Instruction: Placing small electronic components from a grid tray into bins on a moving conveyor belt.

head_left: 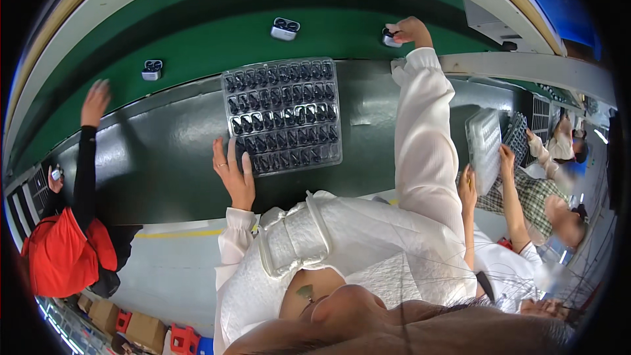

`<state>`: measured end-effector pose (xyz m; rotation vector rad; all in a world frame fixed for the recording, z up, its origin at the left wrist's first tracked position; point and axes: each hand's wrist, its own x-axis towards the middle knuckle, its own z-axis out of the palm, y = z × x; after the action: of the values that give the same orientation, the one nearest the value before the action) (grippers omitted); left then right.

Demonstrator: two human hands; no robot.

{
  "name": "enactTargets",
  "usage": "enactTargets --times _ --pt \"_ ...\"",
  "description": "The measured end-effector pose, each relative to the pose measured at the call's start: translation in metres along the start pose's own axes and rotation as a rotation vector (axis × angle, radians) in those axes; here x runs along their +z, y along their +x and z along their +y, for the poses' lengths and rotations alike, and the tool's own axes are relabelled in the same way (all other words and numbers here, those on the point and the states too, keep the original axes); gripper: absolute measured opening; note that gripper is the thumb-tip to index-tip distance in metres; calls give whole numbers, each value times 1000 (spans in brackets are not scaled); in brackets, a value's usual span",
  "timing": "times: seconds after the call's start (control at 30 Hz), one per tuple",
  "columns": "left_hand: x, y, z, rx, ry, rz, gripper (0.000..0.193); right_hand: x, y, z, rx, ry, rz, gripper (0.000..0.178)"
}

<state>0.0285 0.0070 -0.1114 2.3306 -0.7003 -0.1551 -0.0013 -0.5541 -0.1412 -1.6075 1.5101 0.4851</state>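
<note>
The left hand (234,174) lies flat, fingers spread and holding nothing, at the 7 o'clock corner of the clear blister tray (282,115) on the dark bench. At 1 o'clock from the tray, the right hand (409,29) closes its fingers on a small white case (390,39) on the green conveyor belt (217,33) (two similar cases sit further left). Judged risk: the outstretched sleeve could drag the tray; the case is mostly hidden, so grip security cannot be confirmed.

Both arms, in white gathered-cuff sleeves, extend away from the body. The left hand (233,174) lies flat, palm down, fingers spread and pointing forward, a ring on one finger. The right arm stretches nearly straight and much farther out, its sleeve bunched at the wrist, the right hand (410,29) curled with fingers bent in a pinch.
</note>
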Motion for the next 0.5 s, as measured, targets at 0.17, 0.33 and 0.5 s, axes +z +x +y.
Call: enactTargets --times 0.17,0.33,0.5 --pt "7 34 30 137 3 21 40 7 3 -3 -162 -165 -53 30" --pt "38 112 103 430 11 -83 41 24 -11 -24 -273 -517 84 35" --pt "149 161 147 662 46 -309 50 52 -37 -31 -407 -638 117 26"
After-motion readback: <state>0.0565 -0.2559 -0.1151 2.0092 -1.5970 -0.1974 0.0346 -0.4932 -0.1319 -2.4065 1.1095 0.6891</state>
